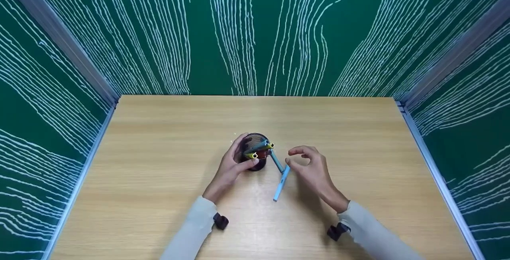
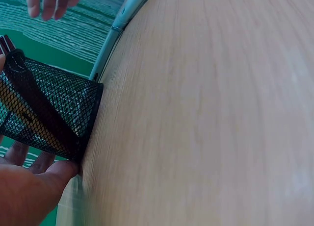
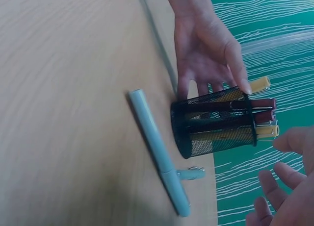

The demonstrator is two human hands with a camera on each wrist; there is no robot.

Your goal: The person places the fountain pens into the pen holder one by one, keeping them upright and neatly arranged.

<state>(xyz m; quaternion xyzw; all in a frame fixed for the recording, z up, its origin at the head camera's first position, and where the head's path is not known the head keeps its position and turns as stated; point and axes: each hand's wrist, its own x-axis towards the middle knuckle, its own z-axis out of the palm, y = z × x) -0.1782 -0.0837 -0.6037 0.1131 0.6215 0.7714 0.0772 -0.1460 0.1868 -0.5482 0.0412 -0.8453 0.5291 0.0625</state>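
Observation:
My left hand (image 1: pixel 228 169) grips a black mesh pen cup (image 3: pixel 216 123) from its left side, thumb at the rim. Yellow pens (image 3: pixel 260 84) and dark red pens (image 3: pixel 265 104) stick out of its mouth. Just right of the cup, a light blue pen (image 1: pixel 281 184) lies on the table, and a second blue pen (image 1: pixel 275 160) lies behind it, between it and the cup. My right hand (image 1: pixel 312 168) hovers by the light blue pen's far end, fingers loosely bent, thumb and forefinger apart with nothing between them. The left wrist view shows the cup (image 2: pixel 54 108) tilted by that camera's angle.
The wooden table (image 1: pixel 159 132) stretches out around both hands. Green walls with white wavy lines (image 1: pixel 231 32) enclose it at the back and sides, with grey posts (image 1: pixel 450 48) at the corners. A black strap device (image 1: pixel 220 221) sits at each wrist.

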